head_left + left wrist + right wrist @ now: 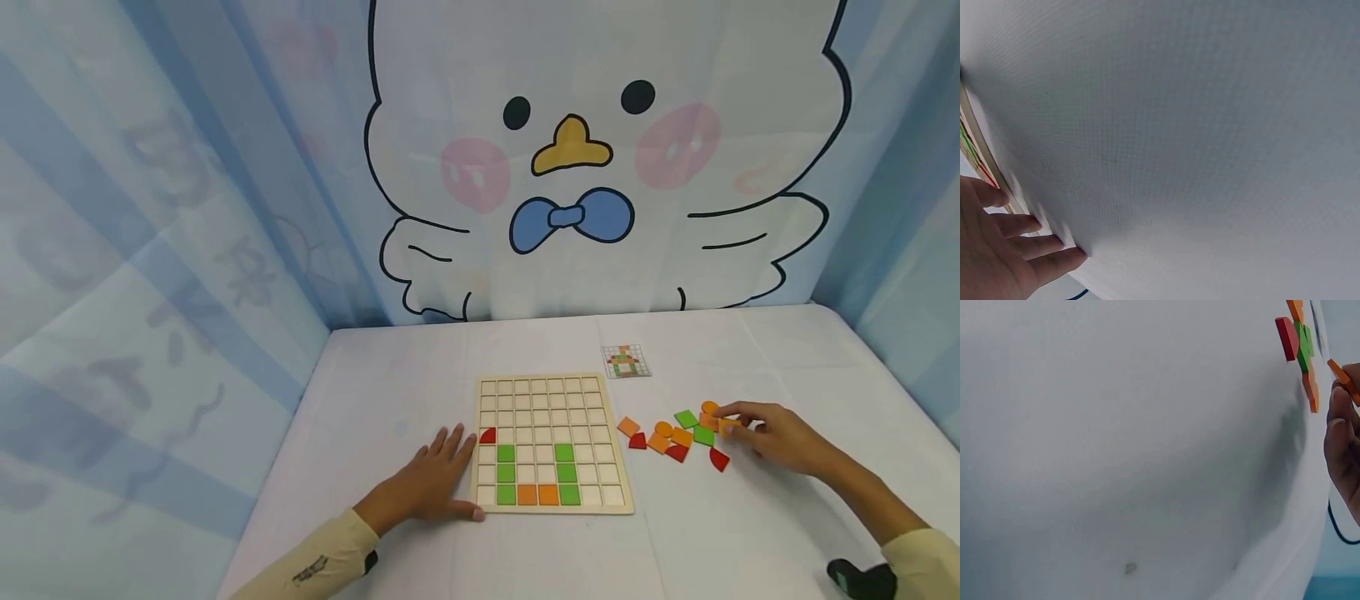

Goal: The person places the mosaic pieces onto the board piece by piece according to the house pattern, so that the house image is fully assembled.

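Note:
A square wooden grid board lies on the white table. Green squares form two columns in it, orange squares sit between them at the bottom, and a red quarter-circle lies at the left edge. My left hand rests with fingers spread against the board's left side; the left wrist view shows those fingers beside the rim. To the right of the board, my right hand pinches an orange tile between thumb and fingers, just above the loose pieces.
Loose orange, green and red pieces are scattered between board and right hand, some overlapping. A small pattern card with a coloured figure lies behind the board's right corner. A curtain printed with a cartoon bird hangs at the table's back edge.

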Tool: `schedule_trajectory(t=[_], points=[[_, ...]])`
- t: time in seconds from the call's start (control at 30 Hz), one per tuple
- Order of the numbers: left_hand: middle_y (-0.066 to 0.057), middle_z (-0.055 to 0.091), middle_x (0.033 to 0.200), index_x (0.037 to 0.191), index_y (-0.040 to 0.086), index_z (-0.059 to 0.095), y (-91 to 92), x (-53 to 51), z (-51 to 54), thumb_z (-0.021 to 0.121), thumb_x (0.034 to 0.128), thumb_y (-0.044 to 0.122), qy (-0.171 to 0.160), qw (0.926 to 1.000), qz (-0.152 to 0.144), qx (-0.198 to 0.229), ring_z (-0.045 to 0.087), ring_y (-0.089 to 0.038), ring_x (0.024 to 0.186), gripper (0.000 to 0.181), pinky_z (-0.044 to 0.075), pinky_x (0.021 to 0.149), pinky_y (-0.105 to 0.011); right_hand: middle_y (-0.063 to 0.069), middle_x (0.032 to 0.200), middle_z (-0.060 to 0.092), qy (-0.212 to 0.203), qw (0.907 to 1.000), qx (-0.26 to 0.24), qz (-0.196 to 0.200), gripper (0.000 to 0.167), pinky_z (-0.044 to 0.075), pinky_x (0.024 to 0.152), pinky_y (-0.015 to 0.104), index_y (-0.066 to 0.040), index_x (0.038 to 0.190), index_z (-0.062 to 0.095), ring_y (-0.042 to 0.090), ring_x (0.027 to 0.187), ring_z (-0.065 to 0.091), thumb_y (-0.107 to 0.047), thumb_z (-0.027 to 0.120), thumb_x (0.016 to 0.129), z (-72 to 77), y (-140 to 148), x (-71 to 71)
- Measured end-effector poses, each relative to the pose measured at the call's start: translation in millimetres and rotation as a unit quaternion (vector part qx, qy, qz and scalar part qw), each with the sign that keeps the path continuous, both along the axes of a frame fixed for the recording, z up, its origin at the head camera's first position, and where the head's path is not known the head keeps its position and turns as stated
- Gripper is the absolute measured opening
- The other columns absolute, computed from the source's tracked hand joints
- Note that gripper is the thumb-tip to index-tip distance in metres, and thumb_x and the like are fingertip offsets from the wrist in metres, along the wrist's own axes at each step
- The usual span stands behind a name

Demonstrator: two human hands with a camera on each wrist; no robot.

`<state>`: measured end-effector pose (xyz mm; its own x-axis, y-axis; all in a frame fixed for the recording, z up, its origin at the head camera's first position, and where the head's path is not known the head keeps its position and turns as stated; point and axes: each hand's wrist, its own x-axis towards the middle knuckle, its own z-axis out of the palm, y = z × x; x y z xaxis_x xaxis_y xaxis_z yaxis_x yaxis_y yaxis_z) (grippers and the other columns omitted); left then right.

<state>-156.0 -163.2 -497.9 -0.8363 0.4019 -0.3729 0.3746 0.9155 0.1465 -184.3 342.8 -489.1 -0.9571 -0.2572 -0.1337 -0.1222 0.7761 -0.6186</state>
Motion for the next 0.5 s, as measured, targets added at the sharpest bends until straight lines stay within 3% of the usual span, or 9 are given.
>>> schedule_trajectory(t=[0.3, 0.5], points=[[-0.015, 0.017, 0.168, 0.161, 0.014, 0.022, -0.4, -0.2, 0.0, 0.065, 0.0745, 0.08, -0.001, 1.0, 0.0, 0.0, 0.018, -0.041, 0.154, 0.117, 0.033, 0.115, -0.06, 0.008, 0.088, 0.058, -0.039, 0.9966, -0.071, 0.016, 0.032, 0.048, 0.053, 0.024, 0.003, 0.125, 0.062, 0.018, 0.056, 0.052, -0.01, 0.065, 0.096, 8.8, -29.1, -2.1], [-0.015, 0.016, 0.168, 0.161, 0.014, 0.022, -0.4, 0.0, -0.9, 0.065, 0.0746, 0.08, -0.001, 1.0, 0.002, 0.002, 0.018, -0.041, 0.154, 0.117, 0.032, 0.116, -0.06, 0.008, 0.089, 0.058, -0.052, 0.9949, -0.084, 0.019, 0.035, 0.051, 0.053, 0.027, 0.0, 0.123, 0.064, 0.019, 0.058, 0.055, -0.019, 0.07, 0.094, 9.7, -52.4, -4.7]])
